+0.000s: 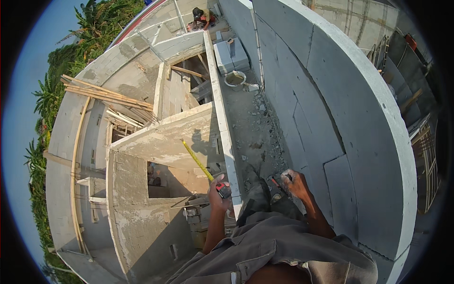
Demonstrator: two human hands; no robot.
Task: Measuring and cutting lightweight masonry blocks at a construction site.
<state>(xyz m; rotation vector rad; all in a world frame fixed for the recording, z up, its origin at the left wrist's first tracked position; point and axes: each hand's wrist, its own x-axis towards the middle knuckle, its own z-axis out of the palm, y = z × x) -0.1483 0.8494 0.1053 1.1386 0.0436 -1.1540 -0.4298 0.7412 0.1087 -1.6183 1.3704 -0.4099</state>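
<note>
A tape measure (223, 190), red and black, sits just below the middle of the frame, gripped in the left hand (217, 195), whose fingers close around its case. Its yellow blade (197, 160) extends toward the upper left, the free end lying in front of a rough plastered wall (161, 137) in this view. To the right, the right hand (296, 184) is curled closed around a small dark object (286, 177), too small to identify.

Between the hands are the person's dark trousers (255, 199), with a grey shirt (265, 244) filling the lower middle. A narrow pale wall top (220, 106) runs beside the left hand toward the top centre. Right of it, a walkway strewn with broken rubble (265, 125) leads up to a bucket (235, 80) and a stack of pale blocks (231, 56); a crouching co-worker (203, 18) is at the top. A tall grey panel wall (326, 94) curves down the right side. At left, long wooden poles (106, 96) lean across the unfinished rooms, and green plants (40, 156) line the left edge under blue sky.
</note>
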